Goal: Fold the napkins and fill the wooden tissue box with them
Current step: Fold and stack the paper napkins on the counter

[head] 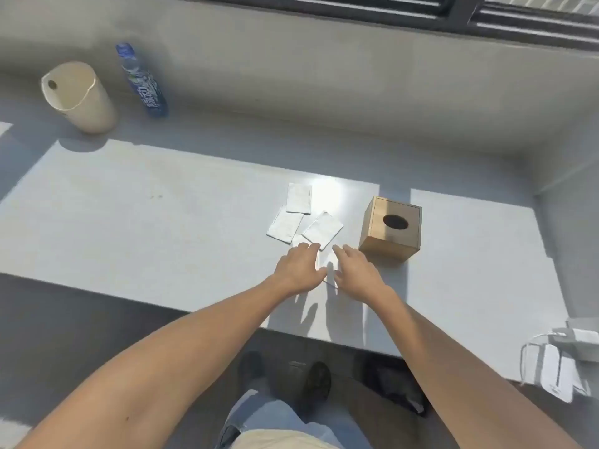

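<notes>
Three folded white napkins (299, 215) lie in a loose cluster on the sunlit middle of the pale grey table (136, 228): one (299, 198) farthest from the person, one (285, 227) to its lower left, and one (322, 230) turned at an angle on the right, its near corner just beside the fingertips of the left hand. A fourth sheet (325, 270) lies flat under and between the two hands, washed out by glare so that its edges are hard to trace. The left hand (299, 268) rests palm down with its fingers spread and extended, pressing on that sheet rather than gripping it. The right hand (355, 270) is likewise open and flat, fingers pointing toward the cluster, nothing closed in it. Just to the right of the napkins and near the right hand stands the wooden tissue box (390, 233), a light-coloured cube set upright with a dark oval opening in its top; what is inside cannot be seen. Well apart, at the far left of the table, a cream cylindrical container (79, 98) stands with its top open, and beside it a blue-labelled plastic bottle (142, 82). At the right edge near the table's front corner sit white chargers and a cable (557, 364). Below the table the person's jeans and dark shoes show on the floor.
</notes>
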